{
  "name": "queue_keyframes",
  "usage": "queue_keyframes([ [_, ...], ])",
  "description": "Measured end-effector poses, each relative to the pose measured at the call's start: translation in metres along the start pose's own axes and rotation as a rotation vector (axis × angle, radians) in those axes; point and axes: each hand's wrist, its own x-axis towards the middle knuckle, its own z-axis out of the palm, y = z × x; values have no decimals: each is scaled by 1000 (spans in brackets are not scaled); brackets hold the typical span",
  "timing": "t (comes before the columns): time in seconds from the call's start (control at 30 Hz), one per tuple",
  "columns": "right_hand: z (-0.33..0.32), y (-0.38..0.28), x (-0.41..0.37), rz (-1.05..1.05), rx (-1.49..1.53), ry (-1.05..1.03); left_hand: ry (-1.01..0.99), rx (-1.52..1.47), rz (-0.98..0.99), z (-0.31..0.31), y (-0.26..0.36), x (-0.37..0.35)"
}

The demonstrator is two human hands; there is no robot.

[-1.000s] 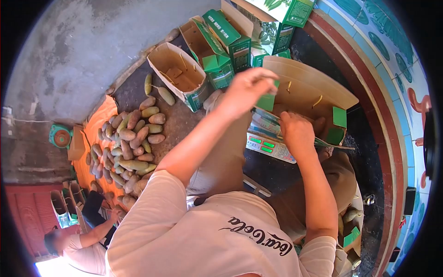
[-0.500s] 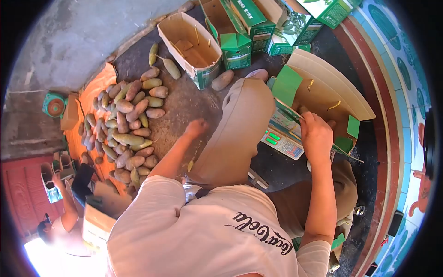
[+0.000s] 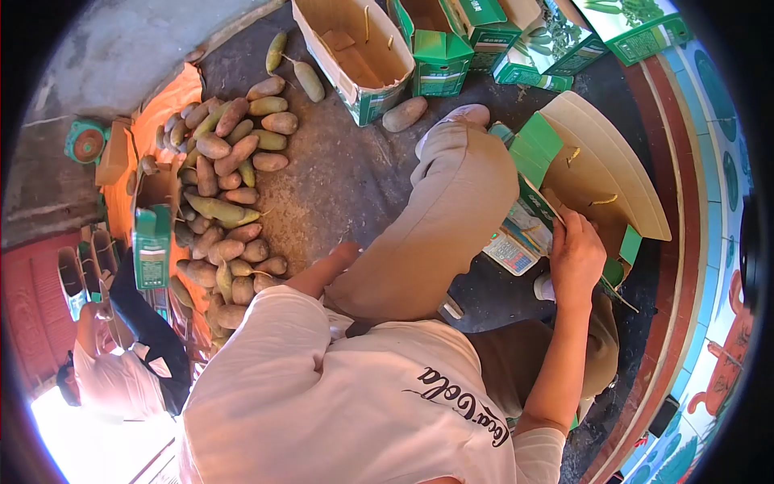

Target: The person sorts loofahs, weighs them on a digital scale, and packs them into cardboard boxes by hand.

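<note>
- The left hand point(image 3: 345, 253) is low by the floor point(image 3: 339, 173), beside the bent leg point(image 3: 451, 210). The fruit pile point(image 3: 230, 202) lies just to its left, much nearer this hand than the other.
- Its grip is mostly hidden by the forearm, so I cannot tell whether it is open or closed.
- The right hand point(image 3: 577, 256) closes its grip over the near wall of the carton point(image 3: 601, 173), which stands flaps open on a scale point(image 3: 514, 252).
- The fruits are long ovals, brown-purple to green. They lie at mixed angles, partly on an orange cloth point(image 3: 172, 97).
</note>
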Motion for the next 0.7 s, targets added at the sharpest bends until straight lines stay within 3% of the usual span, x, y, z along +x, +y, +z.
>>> queue_keyframes([
  [0.13, -2, -1, 1, 9, -7, -12, -3, 143, 35, 3, 5, 9],
  [0.23, 0, -1, -1, 11, -24, -25, -205, 135, -54, 6, 8, -6],
  [0.4, 3, 1, 0, 15, -43, -18, -252, 143, -74, 24, 5, -23],
  [0.47, 2, -1, 2, 24, -50, -28, -207, 163, -70, 34, 2, -28],
  [0.6, 5, 2, 2, 1, -67, 7, 78, 311, -84, 45, -5, -33],
  [0.7, 4, -1, 4, 6, -67, 10, 117, 355, -159, -26, 34, -63],
])
